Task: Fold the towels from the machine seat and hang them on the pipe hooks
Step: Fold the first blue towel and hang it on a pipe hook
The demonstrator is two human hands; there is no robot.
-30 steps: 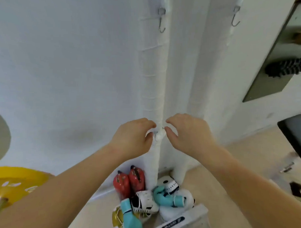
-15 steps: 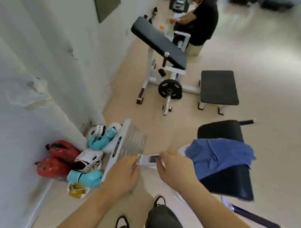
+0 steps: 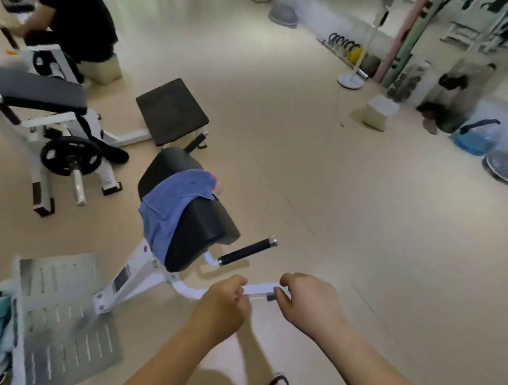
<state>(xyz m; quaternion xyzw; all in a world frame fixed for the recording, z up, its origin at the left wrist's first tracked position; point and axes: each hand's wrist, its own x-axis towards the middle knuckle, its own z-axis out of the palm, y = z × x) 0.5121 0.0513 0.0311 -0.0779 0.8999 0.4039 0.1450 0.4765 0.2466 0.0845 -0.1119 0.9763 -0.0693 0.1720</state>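
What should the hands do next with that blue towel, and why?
Probably reach forward to the blue towel and take hold of it. It lies crumpled and unfolded across the black machine seat, while the left hand and right hand hover short of it, low over the floor, touching no towel.

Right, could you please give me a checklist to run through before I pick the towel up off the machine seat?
1. Blue towel on the machine seat: ok, draped over its left side, part hanging off the edge.
2. Left hand and right hand free: cannot tell; both have curled fingers, with a white frame bar showing between them.
3. Way to the towel: ok; only the black handle sticks out beside the seat.
4. Pipe hooks in view: not ok, none visible.
5. More towels underneath: cannot tell; something pink peeks out at the towel's far edge.
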